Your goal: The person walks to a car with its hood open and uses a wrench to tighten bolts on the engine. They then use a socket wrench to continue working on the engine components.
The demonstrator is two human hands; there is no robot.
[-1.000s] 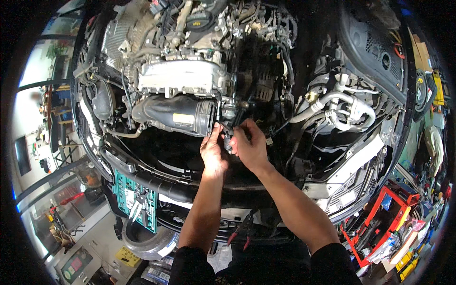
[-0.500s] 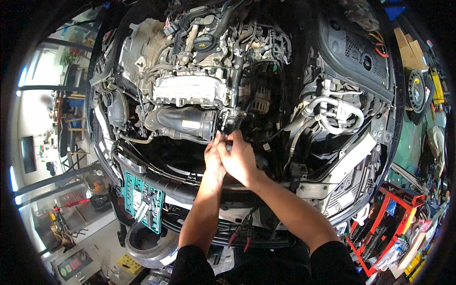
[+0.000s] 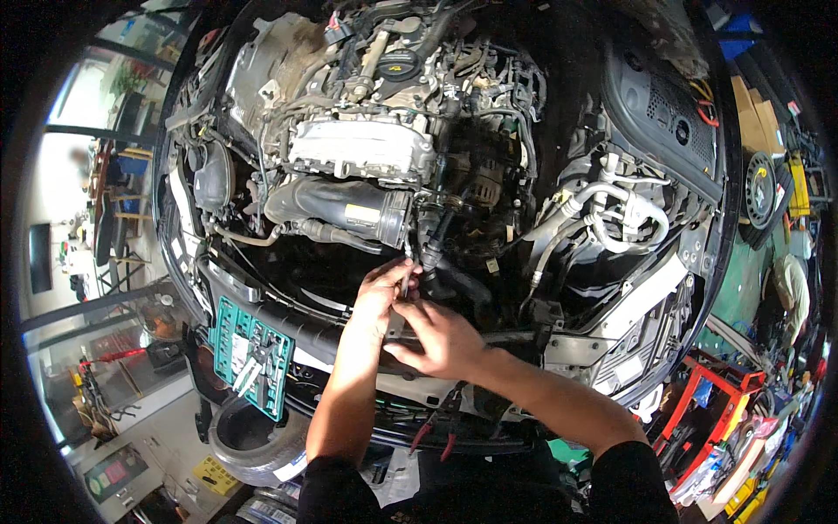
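My left hand [image 3: 384, 290] is closed around a slim metal tool [image 3: 404, 281] in front of the engine. Its upper end points at the fittings by the right end of the black intake pipe [image 3: 332, 208]; its exact kind is hard to make out. Just below and to the right is my right hand [image 3: 441, 339], thumb and forefinger spread apart, fingertips by the tool's lower end. A dark hose [image 3: 458, 284] runs down to the right of my hands. Above the pipe sits the silver engine cover [image 3: 358, 148].
An open green tool case [image 3: 253, 358] rests on the front bumper at left, above a tyre [image 3: 257, 445]. Red-handled pliers [image 3: 447, 428] hang at the front edge below my hands. A red cart [image 3: 711, 419] stands at the right, and metal pipes [image 3: 624, 214] loop in the right bay.
Both hands have drawn down from the pipe's end toward me. My right hand has come away from its close grip beside the left and spread its thumb and forefinger. The view has shifted slightly.
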